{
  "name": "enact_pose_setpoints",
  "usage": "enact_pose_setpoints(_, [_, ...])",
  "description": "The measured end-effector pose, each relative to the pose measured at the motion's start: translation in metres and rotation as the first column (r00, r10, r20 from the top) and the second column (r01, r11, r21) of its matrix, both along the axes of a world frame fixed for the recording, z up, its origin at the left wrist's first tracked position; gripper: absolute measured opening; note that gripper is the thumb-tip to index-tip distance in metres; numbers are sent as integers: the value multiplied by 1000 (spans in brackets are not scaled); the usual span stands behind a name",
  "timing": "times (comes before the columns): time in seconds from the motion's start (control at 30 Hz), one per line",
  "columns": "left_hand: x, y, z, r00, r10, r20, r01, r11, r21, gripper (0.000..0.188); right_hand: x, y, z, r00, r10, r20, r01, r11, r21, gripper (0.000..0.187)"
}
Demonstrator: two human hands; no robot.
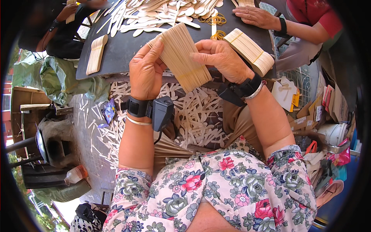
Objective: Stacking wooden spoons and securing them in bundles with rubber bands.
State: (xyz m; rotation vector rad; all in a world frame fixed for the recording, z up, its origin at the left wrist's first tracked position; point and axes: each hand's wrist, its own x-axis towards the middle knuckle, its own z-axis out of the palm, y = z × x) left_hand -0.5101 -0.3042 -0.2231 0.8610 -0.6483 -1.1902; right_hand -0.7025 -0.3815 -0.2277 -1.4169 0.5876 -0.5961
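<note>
Above the table's near edge I hold a bundle of flat wooden spoons [184, 62], tilted, with a yellow rubber band around its lower part. My left hand [147, 69] grips its upper left side, thumb in front and fingers behind. At the right edge my right hand [226, 60] is closed, thumb on the bundle and the other fingers curled, partly hidden. A banded spoon bundle [249, 50] lies on the table just right of that hand. Another bundle [96, 54] lies at the table's left side. Loose yellow rubber bands [216, 19] lie beyond my right hand.
A heap of loose wooden spoons [162, 13] covers the far part of the dark table [119, 50]. Many spoons [201, 116] litter the ground around my legs. Another person's hand [257, 17] rests at the far right; a second person's arm [58, 23] is far left.
</note>
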Motion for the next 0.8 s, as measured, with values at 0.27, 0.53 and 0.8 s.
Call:
enact_pose_setpoints(0.27, [7, 1, 5, 964, -216, -155, 194, 970, -148, 38, -5, -4, -3, 982, 66, 179, -122, 940, 319, 25])
enact_pose_setpoints(0.53, [2, 4, 10, 902, -427, 54, 421, 850, -316, 92, -3, 11, 6, 912, 159, 378, -324, 843, 430, 28])
enact_pose_setpoints(0.8, [5, 8, 8, 894, -444, 49, 440, 856, -272, 106, -4, 18, 12, 919, 182, 351, -331, 840, 430, 29])
